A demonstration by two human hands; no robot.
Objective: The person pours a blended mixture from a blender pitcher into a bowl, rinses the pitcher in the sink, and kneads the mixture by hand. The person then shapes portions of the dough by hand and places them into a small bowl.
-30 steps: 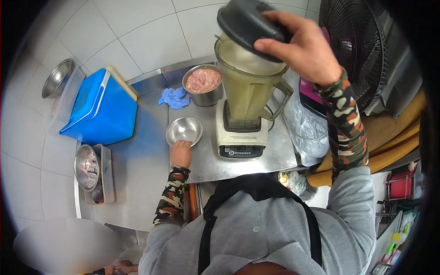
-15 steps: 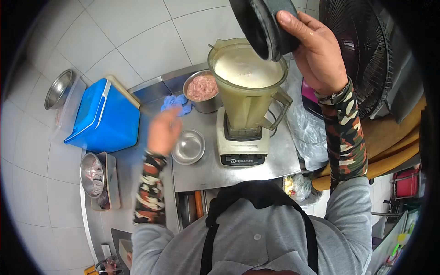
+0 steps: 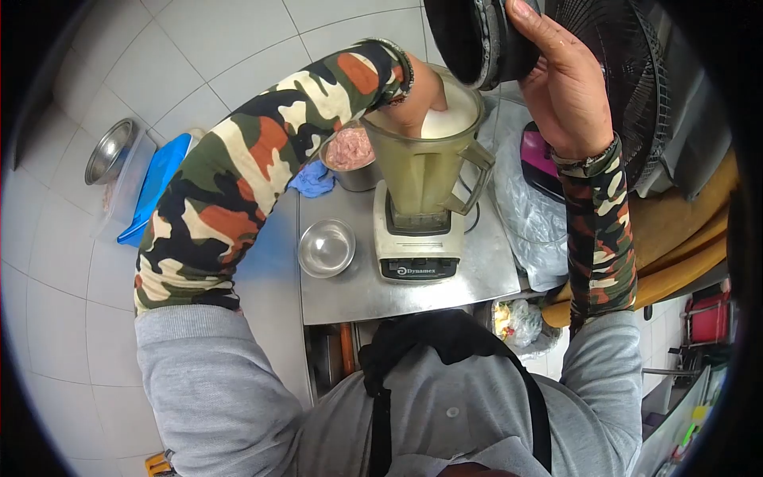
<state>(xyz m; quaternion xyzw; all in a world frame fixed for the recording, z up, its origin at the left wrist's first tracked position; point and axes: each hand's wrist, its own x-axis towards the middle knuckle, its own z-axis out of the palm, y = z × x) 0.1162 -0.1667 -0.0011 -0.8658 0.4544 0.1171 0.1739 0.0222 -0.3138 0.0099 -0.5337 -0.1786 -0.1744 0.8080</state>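
My left hand (image 3: 418, 97) reaches over the rim and down into the blender jar (image 3: 421, 179); its fingers are hidden inside. Pale white, frothy contents (image 3: 455, 115) show beside the hand, near the top of the jar. The jar stands upright on its cream motor base (image 3: 419, 245), with the handle pointing right. Up and to the right of the jar, my right hand (image 3: 574, 95) grips a black blender lid (image 3: 483, 40), held tilted with its hollow side turned leftward, apart from the jar.
Behind the jar's left side is a metal pot of pink minced meat (image 3: 350, 149), with a blue cloth (image 3: 312, 180) alongside. A small steel bowl (image 3: 327, 248) sits left of the base. Plastic sheeting (image 3: 528, 230) and a black fan (image 3: 628, 87) stand to the right.
My left hand has swung from above the counter on the left, up and across into the blender jar. My right hand, still holding the lid, has shifted slightly right and up.
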